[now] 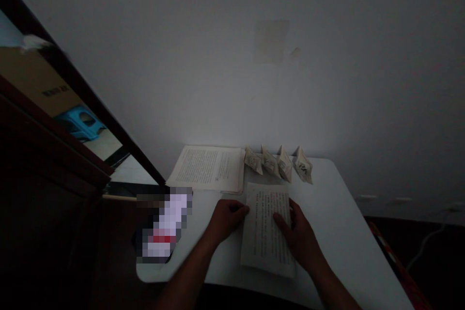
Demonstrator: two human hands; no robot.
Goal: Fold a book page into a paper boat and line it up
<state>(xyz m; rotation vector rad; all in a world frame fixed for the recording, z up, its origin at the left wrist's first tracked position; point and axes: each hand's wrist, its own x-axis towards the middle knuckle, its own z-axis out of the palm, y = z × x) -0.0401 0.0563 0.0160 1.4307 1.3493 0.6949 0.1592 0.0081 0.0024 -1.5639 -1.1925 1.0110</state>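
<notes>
A printed sheet of paper (pixel 267 237) is held between my two hands above the front of the white table. My left hand (pixel 228 218) is closed, its thumb and curled fingers pinching the sheet's left edge. On the right edge, my right hand (pixel 293 232) grips the same sheet, thumb on top and fingers behind. Beyond it stand several folded paper boats (pixel 284 163) in a row near the wall. A stack of printed pages (pixel 207 168) lies to their left.
The white table (pixel 337 232) meets a grey wall. A pixelated phone-like object (pixel 165 225) rests at its left edge. Farther left are a dark wooden frame, a cardboard box (pixel 36 80) and a blue stool (pixel 82 123). A cable (pixel 426 242) hangs at the right.
</notes>
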